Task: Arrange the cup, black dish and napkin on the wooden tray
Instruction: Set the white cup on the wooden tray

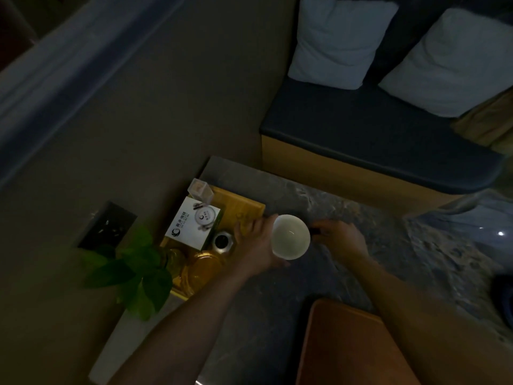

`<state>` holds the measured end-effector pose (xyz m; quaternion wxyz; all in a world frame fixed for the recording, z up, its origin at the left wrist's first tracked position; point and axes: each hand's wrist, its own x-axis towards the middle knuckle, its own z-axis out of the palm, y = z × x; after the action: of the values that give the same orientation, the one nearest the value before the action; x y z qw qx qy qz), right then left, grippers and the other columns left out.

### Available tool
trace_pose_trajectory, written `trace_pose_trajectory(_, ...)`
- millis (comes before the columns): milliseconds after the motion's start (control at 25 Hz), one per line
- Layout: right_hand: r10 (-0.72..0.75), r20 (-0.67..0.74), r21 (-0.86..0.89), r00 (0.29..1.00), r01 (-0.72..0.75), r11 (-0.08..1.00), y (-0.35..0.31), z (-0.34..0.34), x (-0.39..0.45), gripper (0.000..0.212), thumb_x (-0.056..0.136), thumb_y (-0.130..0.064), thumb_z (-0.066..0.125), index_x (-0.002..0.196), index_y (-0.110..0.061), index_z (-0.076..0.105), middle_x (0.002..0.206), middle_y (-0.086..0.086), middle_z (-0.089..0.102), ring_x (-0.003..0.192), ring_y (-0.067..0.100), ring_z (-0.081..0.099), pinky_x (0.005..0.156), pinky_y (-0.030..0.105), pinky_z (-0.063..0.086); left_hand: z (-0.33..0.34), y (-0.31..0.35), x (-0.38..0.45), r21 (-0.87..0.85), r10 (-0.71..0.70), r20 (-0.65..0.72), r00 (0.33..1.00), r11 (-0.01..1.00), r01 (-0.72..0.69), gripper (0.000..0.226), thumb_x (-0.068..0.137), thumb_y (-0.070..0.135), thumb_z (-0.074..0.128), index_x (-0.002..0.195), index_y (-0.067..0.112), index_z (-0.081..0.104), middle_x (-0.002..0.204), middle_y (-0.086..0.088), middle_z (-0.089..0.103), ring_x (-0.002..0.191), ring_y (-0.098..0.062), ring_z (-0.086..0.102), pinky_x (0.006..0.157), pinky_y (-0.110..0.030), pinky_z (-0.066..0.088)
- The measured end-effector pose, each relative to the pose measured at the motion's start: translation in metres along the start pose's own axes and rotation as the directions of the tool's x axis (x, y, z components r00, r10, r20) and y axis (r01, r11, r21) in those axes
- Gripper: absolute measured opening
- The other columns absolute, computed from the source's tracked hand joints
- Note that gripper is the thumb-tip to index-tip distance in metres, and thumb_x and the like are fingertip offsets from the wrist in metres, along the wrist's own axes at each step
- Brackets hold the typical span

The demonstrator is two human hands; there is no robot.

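Left hand fingers are clamping the cup beside the tray; right hand, at 3 o'clock, grip unclear.

white box on wooden tray, left of and just beyond the left hand that grips the cup. Box top has print: dark round swirl logo at its near-left corner, a short line of characters next to it, too blurred and dim to read. Round emblem with a "C"-like crescent mark in the middle of the box top, tiny text under it, unreadable. No brand name, number or word can be made out. Cup shows no print. Nothing legible by the right hand either.
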<state>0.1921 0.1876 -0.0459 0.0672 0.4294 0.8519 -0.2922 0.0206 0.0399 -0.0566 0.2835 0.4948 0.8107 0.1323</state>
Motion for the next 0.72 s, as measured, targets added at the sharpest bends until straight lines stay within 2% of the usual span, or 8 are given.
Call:
trace_pose_trajectory(120, 0.01, -0.056, 0.08, 0.998, -0.006, 0.997, 0.003, 0.003, -0.003, 0.024, 0.086, -0.025, 0.068, 0.109, -0.034, 0.068, 0.104, -0.007, 0.072, 0.092, 0.012, 0.065, 0.082, 0.037, 0.055, 0.004, 0.004, -0.003, -0.014, -0.009, -0.037, 0.999, 1.0, 0.009, 0.12, 0.055, 0.058, 0.083, 0.147, 0.038, 0.008, 0.151, 0.001, 0.032, 0.144, -0.029, 0.021, 0.113, -0.063, 0.001)
trace_pose_trajectory(240, 0.022, -0.073, 0.112, 0.997, -0.014, 0.994, 0.003, 0.006, -0.01, 0.026, 0.083, -0.021, 0.071, 0.106, -0.032, 0.069, 0.101, -0.005, 0.072, 0.092, 0.015, 0.066, 0.08, 0.04, 0.056, -0.001, 0.008, -0.006, -0.062, -0.022, -0.014, 1.0, 0.998, 0.021, 0.114, 0.057, 0.054, 0.084, 0.146, 0.036, 0.015, 0.151, 0.003, 0.033, 0.143, -0.026, 0.022, 0.115, -0.063, 0.007)
trace_pose_trajectory(440, 0.034, -0.162, 0.186, 0.986, -0.004, 0.983, 0.006, 0.004, -0.032, 0.019, 0.083, -0.022, 0.073, 0.1, -0.03, 0.073, 0.097, -0.003, 0.075, 0.086, 0.014, 0.067, 0.073, 0.036, 0.056, -0.01, 0.021, -0.019, -0.161, 0.094, -0.057, 0.994, 0.982, -0.102, 0.098, 0.059, 0.045, 0.087, 0.14, 0.031, 0.033, 0.144, 0.002, 0.043, 0.136, -0.022, 0.037, 0.113, -0.045, 0.026)
trace_pose_trajectory(560, 0.03, -0.143, 0.209, 0.989, 0.001, 0.978, 0.01, -0.001, -0.051, 0.018, 0.084, -0.024, 0.072, 0.1, -0.031, 0.072, 0.096, -0.004, 0.073, 0.082, 0.009, 0.063, 0.071, 0.03, 0.051, -0.012, 0.029, -0.029, -0.16, 0.142, -0.078, 0.987, 0.975, -0.153, 0.092, 0.061, 0.048, 0.086, 0.137, 0.03, 0.038, 0.14, 0.003, 0.049, 0.131, -0.017, 0.044, 0.109, -0.045, 0.037)
trace_pose_trajectory(720, 0.032, -0.175, 0.202, 0.984, 0.004, 0.979, 0.02, -0.003, -0.086, 0.018, 0.084, -0.025, 0.072, 0.102, -0.026, 0.073, 0.098, -0.002, 0.072, 0.081, 0.008, 0.061, 0.067, 0.024, 0.045, -0.005, 0.042, -0.048, -0.161, 0.182, -0.072, 0.981, 0.968, -0.192, 0.088, 0.057, 0.054, 0.085, 0.131, 0.033, 0.042, 0.134, 0.005, 0.054, 0.127, -0.015, 0.049, 0.103, -0.047, 0.044)
